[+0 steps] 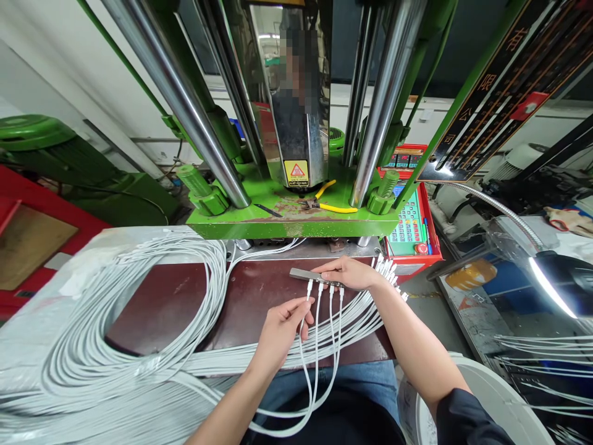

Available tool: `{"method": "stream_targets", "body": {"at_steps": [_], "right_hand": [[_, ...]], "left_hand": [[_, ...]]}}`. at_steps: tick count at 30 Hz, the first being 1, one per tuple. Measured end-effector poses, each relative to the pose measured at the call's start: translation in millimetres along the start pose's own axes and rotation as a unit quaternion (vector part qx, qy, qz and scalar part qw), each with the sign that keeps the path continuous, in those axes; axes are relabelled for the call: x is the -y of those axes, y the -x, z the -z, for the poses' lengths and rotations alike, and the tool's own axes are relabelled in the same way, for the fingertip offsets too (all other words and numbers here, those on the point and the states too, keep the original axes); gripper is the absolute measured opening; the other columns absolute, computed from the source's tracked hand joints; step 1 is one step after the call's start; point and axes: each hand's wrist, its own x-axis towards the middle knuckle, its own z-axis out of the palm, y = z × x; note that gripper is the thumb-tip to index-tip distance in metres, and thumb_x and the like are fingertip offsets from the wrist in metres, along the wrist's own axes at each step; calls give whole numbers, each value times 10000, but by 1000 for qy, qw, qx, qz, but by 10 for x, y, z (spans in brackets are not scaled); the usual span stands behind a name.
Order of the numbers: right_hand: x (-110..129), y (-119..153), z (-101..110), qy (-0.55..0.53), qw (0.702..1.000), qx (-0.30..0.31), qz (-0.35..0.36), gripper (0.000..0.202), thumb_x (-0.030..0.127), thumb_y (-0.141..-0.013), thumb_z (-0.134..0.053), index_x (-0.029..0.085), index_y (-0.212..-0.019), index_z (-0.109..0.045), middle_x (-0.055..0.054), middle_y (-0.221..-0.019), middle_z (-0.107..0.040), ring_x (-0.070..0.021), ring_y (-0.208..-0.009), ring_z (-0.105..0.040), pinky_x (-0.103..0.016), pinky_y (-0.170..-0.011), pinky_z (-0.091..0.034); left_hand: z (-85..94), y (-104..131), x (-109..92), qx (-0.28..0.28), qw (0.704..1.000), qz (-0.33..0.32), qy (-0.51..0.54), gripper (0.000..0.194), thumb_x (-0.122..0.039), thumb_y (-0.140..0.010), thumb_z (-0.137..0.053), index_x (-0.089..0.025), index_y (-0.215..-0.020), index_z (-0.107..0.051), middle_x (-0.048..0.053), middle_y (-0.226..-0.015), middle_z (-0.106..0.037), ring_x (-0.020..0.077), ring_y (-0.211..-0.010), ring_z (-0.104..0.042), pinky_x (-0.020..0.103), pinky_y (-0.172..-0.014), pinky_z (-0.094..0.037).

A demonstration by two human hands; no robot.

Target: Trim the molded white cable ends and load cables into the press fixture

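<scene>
My right hand (343, 272) grips a flat grey metal bar (301, 274), held level above the dark red board. Several white cables hang from the bar's near edge by their white connector ends (320, 288). My left hand (290, 318) pinches the leftmost white cable (308, 295) just below its connector, which meets the bar. The hanging cables curve down over my lap and off to the left. Behind my right forearm, a bundle of cable ends with white tips (386, 269) lies on the board's right side.
A large coil of white cables (215, 284) covers the left of the dark red board (157, 290). Beyond stands a green press (278, 230) with steel columns; yellow-handled pliers (340, 209) lie on it. A red control panel (410, 225) and a lamp (556, 284) are at right.
</scene>
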Motion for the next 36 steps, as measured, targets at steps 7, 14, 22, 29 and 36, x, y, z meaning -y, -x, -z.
{"method": "stream_targets", "body": {"at_steps": [7,14,22,29,36], "right_hand": [[29,6,-7,22,1000,7,-2,390,333,-896,-515,176,-1238,-620,-44,-881,-720,-176,-832,-616,-294,-786,-460],[-4,-11,-33,25,1000,6,4,395,336,-905,-501,174,-1248,-611,-40,-848,-717,-157,-736,-602,-290,-744,-465],[-12,-16,-68,43,999,-2,16,409,359,-919,-471,198,-1279,-584,-36,-939,-717,-161,-797,-622,-293,-768,-478],[89,10,-270,234,972,-16,16,460,162,-792,-543,219,-1246,-599,-53,-1131,-674,-214,-989,-622,-315,-863,-459],[278,57,-747,497,861,-107,12,231,123,-752,-511,113,-945,-638,-130,-905,-656,-245,-833,-625,-317,-698,-484]], "left_hand": [[-22,11,-36,-19,999,9,-30,299,-413,-749,-664,-125,-830,-682,-22,-583,-574,55,-370,-419,215,-419,-296],[-19,-20,-42,-45,998,24,-37,287,-399,-728,-668,-122,-804,-663,-20,-577,-574,58,-365,-409,214,-409,-281],[-37,-36,-167,-30,999,31,-18,268,-392,-712,-669,-133,-774,-645,-13,-580,-592,72,-374,-430,215,-415,-297],[179,-75,-213,-42,966,-39,-253,397,-499,-811,-537,-185,-572,-571,8,-471,-559,148,-438,-515,258,-496,-382],[311,-317,-548,-169,868,-227,-408,321,-450,-879,-477,-182,-926,-648,63,-821,-667,218,-750,-604,312,-724,-445]]}}
